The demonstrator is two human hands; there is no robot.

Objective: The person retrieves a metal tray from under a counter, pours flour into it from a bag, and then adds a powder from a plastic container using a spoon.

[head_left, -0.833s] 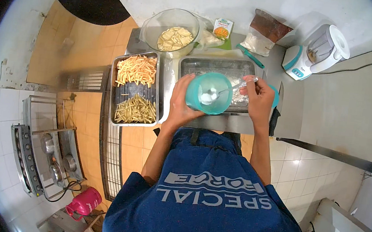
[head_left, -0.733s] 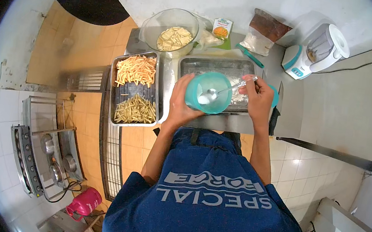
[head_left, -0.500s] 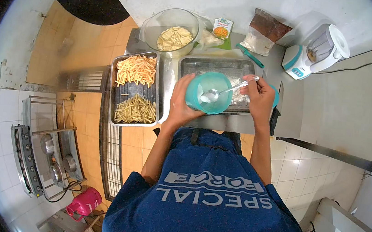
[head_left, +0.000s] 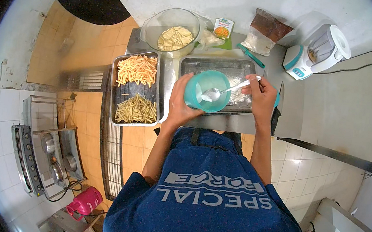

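My left hand is wrapped round the side of a teal plastic container, tilted so that its inside shows. A little white powder lies in it. Between the fingers of my right hand is the handle of a metal spoon; its bowl is inside the container, with white stuff on it. Below the container sits a metal tray with white powder at its right part. A piece of teal, perhaps a lid, shows behind my right hand, mostly hidden.
At the left, a metal tray holds two piles of cut sticks. A glass bowl with pale pieces, a small packet, a teal-handled tool and a bag of white powder line the back. A blender stands right.
The container and the spoon have shifted very slightly, the spoon's handle a little to the right. Both hands keep their hold.
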